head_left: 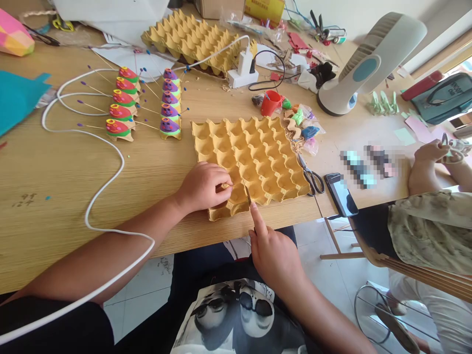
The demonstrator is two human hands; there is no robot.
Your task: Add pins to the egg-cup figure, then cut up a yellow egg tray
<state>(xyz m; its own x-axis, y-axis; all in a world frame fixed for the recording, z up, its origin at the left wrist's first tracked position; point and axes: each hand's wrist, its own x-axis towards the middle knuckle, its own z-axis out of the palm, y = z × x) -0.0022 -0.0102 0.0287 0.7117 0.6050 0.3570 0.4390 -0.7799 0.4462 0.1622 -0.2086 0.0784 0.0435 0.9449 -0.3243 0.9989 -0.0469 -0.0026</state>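
Note:
A yellow cardboard egg tray [260, 164] lies on the wooden table right before me, its cups facing up. My left hand [204, 187] is closed on the tray's left part, thumb and fingers curled over a ridge. My right hand [275, 253] grips a thin dark knife [248, 193], index finger stretched along its back. The blade stands in the tray, at the near end of a long slit running away between two rows of cups. Most of the knife's handle is hidden inside the hand. Scissors [312, 178] lie at the tray's right edge.
Painted egg-carton caterpillars [121, 105] stand at the back left, near a white cable [106, 191] crossing the table. Behind are stacked egg trays [191, 39], a power adapter [243, 71], a red cup [271, 102] and a fan [365, 69]. A phone [341, 194] and another person's hands [435, 152] are right.

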